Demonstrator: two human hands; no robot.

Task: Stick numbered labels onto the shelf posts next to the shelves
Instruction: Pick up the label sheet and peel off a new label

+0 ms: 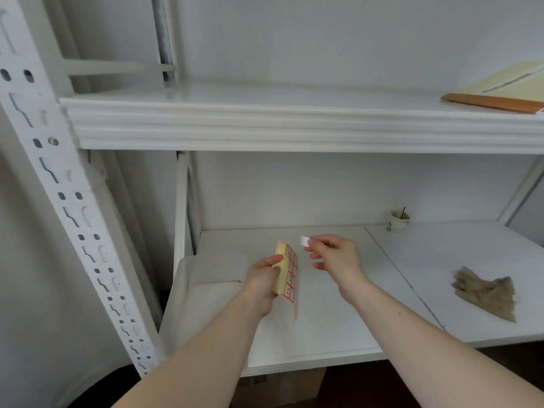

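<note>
A small white label (pixel 305 240) is pinched at the fingertips of the right hand (pixel 335 256), above the lower shelf (pixel 323 334). Just to its left, the left hand (pixel 262 282) grips the label sheet (pixel 288 275) with curled fingers. The perforated shelf post (pixel 63 201) stands at the left. A crumpled cloth (pixel 488 293) lies at the right, a paper cup (pixel 399 220) far behind it.

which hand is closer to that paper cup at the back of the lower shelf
Right. The right hand, pinching a peeled label, is nearer the paper cup, which stands behind it to the right. The left hand, holding the label sheet, is farther left.
</note>
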